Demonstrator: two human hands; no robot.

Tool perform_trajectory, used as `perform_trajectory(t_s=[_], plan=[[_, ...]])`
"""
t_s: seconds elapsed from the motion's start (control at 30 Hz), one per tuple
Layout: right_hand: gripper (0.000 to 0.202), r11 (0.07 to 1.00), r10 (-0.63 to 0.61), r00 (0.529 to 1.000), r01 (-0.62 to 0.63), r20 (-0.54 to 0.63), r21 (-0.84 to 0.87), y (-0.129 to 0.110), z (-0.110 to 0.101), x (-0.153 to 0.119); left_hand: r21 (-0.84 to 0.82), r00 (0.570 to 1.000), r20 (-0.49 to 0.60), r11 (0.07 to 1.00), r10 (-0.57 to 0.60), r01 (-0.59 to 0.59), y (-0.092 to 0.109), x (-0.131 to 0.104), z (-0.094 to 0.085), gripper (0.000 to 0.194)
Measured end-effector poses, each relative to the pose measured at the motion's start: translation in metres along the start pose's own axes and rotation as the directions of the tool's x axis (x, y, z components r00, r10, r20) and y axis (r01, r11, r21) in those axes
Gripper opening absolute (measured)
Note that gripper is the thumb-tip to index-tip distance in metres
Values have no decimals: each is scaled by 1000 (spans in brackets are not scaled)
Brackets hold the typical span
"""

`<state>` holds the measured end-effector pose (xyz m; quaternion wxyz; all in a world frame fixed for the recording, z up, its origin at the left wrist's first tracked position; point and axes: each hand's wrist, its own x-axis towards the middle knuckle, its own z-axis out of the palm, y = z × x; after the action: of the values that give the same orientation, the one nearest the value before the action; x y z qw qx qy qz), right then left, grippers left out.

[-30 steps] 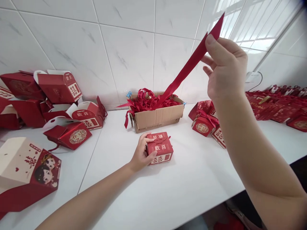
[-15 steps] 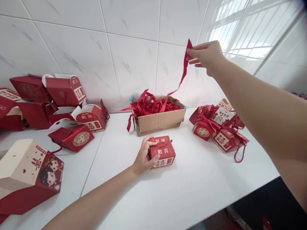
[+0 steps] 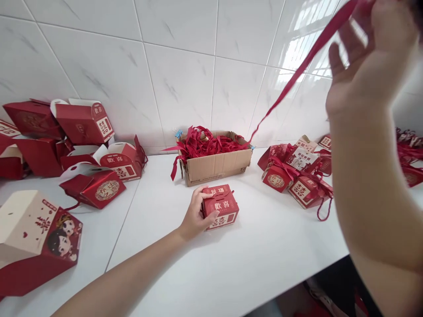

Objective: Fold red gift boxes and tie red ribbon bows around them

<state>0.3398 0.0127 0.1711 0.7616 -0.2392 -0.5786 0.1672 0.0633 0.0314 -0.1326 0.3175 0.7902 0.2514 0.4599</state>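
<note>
My left hand [image 3: 198, 212] grips the left side of a small red gift box [image 3: 226, 205] with gold lettering on its closed top, its thumb on the front edge. The box rests on the white table. High at the right, my right hand [image 3: 366, 57] is raised and blurred, shut on a dark red ribbon [image 3: 300, 70]. The ribbon runs slantwise down from it to the right end of a cardboard box [image 3: 218, 167]. A tangle of red ribbons [image 3: 206, 143] fills that cardboard box, and some ends hang over its left side.
Several open red gift boxes [image 3: 94, 189] crowd the left, one large cream-and-red box [image 3: 33, 229] nearest me. Ribbon-tied gift boxes [image 3: 306, 191] are grouped at the right. A tiled wall [image 3: 185, 79] stands behind the table, whose front edge runs slantwise at lower right.
My right hand has moved up, right and closer to me, drawing the ribbon farther out of the cardboard box. My left hand stays on the small gift box.
</note>
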Motion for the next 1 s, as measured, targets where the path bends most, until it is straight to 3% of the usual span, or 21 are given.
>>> perform_trajectory(t_s=[0.03, 0.07, 0.1, 0.13, 0.17, 0.2, 0.27, 0.33, 0.4, 0.5, 0.6, 0.7, 0.8, 0.9, 1.0], plan=[[21, 1000, -25, 994, 26, -106, 2, 5, 4, -27, 0, 1000, 0, 1000, -4, 4, 0, 0, 0, 35], [18, 1000, 17, 994, -19, -105, -20, 12, 9, -57, -2, 1000, 1, 1000, -6, 6, -1, 0, 0, 36], [19, 992, 52, 998, -54, -18, -118, 23, 15, -87, -6, 1000, 0, 1000, -7, 7, -1, 0, 0, 38], [20, 964, 135, 980, -96, 143, -250, 36, 21, -116, -10, 1000, 0, 1000, -4, 4, -2, 1, 0, 39], [18, 942, 212, 950, -136, 228, -308, 50, 26, -144, -15, 1000, -2, 1000, -1, 1, -3, 1, 1, 41], [19, 915, 281, 912, -161, 299, -371, 64, 30, -168, -19, 1000, -6, 1000, 4, -4, -4, 1, 1, 43], [33, 765, 485, 716, -69, 502, -641, 88, 33, -204, -19, 1000, -14, 1000, 14, -14, -7, 1, 2, 48], [51, 689, 561, 615, 24, 554, -724, 104, 31, -225, -10, 1000, -17, 1000, 20, -20, -9, 1, 2, 54], [58, 672, 582, 578, 55, 573, -738, 111, 27, -236, 0, 1000, -5, 1000, 22, -22, -8, 2, 1, 58], [55, 674, 554, 604, 79, 574, -734, 111, 25, -244, 90, 998, 5, 994, 65, -65, -1, 5, -6, 70], [44, 726, 462, 654, 108, 599, -679, 108, 28, -249, 206, 974, 119, 955, 193, -214, 8, 11, -15, 82], [33, 801, 296, 741, 150, 602, -579, 111, 29, -252, 215, 930, 252, 922, 267, -323, 15, 17, -20, 80], [24, 847, 124, 850, 178, 512, -500, 121, 23, -255, 298, 931, 277, 899, 239, -320, 17, 17, -25, 81], [27, 876, 104, 923, 91, 370, -474, 132, 17, -257, 386, 934, 306, 873, 182, -297, 16, 8, -40, 60], [27, 877, 198, 942, -46, 272, -478, 142, 18, -262, 455, 950, 276, 851, 145, -262, 11, -6, -73, 43]])
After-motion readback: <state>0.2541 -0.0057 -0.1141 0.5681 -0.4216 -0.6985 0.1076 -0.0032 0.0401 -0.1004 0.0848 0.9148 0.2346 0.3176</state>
